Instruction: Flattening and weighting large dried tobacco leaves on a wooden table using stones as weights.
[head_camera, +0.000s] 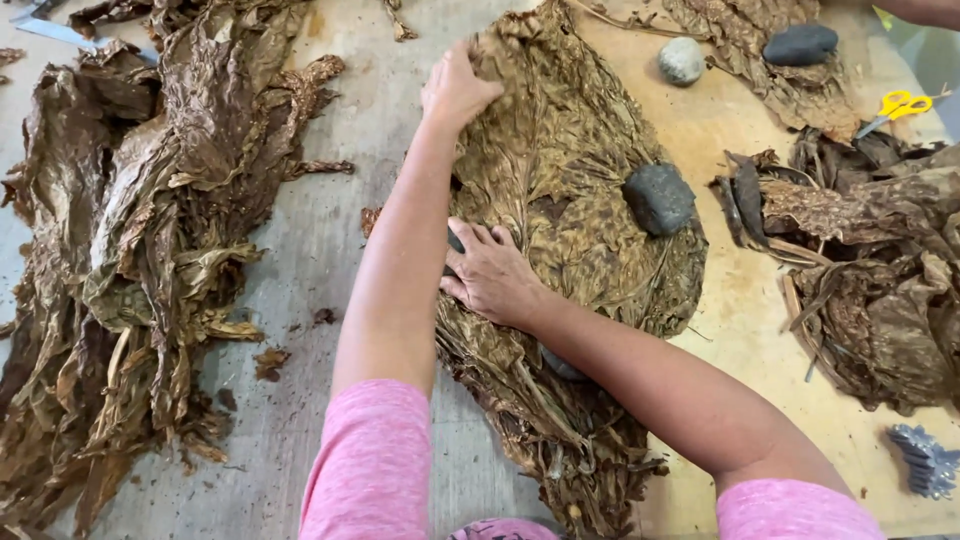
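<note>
Pressing flat, the open right hand (490, 272) holds the leaf stack (580, 250); left hand (455, 90) grips its top edge.

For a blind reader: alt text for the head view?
Two bare hands, left hand and right hand, press on a flattened stack of dried brown leaves weighted by a dark stone. Loose leaves lie left.

Bare counter (330, 260) runs between the loose heap (140, 250) on my left and the flat stack (570, 250) under my hands; only crumbs lie there. A dark stone (658, 198) sits on the stack just right of my right hand (492, 275). More stones (800, 44), scissors (895, 106) and a scrap pile (870, 270) crowd the right side.
</note>
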